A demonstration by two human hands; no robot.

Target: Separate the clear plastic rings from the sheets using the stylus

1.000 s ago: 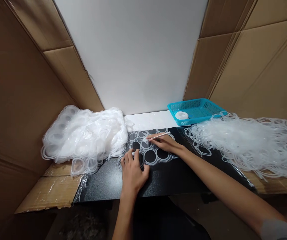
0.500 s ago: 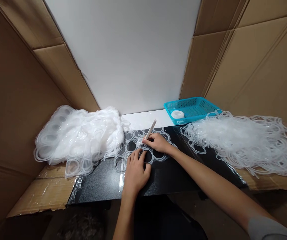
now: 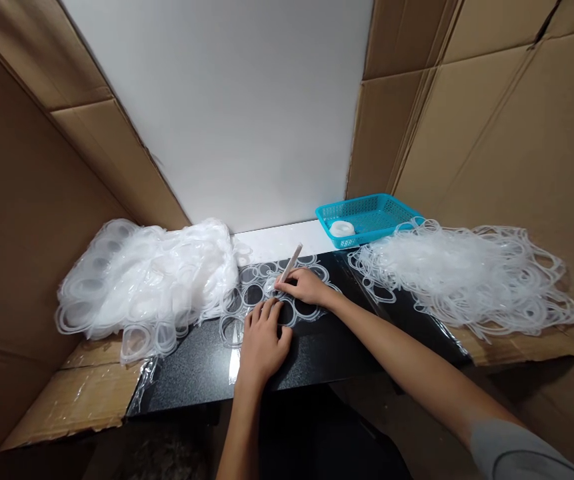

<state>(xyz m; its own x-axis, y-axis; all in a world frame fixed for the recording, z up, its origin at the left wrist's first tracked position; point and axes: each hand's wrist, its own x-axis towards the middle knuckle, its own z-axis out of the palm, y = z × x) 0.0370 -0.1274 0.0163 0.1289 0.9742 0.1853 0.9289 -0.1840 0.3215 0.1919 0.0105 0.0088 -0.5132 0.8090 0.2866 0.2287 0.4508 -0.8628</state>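
A sheet of joined clear rings [image 3: 307, 308] lies flat on the black tabletop [image 3: 187, 373]. My right hand [image 3: 307, 287] pinches a slim, pale stick-like tool [image 3: 291, 264], which slants up to the right. Its lower end meets the sheet near a small whitish disc [image 3: 271, 287]; the exact kind of tool cannot be made out. Palm down, my left hand [image 3: 264, 341] rests on the near edge of the sheet, fingers stretched out and slightly apart, holding nothing.
On the left is a big heap of translucent ring sheets [image 3: 161, 267]. A tangled pile of clear ring strips [image 3: 467, 280] covers the right side. Behind stands a blue basket [image 3: 381, 230] with white round pieces [image 3: 341, 229] in it. Cardboard walls [image 3: 507, 133] close in both sides.
The whole view has shifted slightly, so things appear further left. Both hands keep nearly the same place on the sheet, and the tool is still in my right hand.
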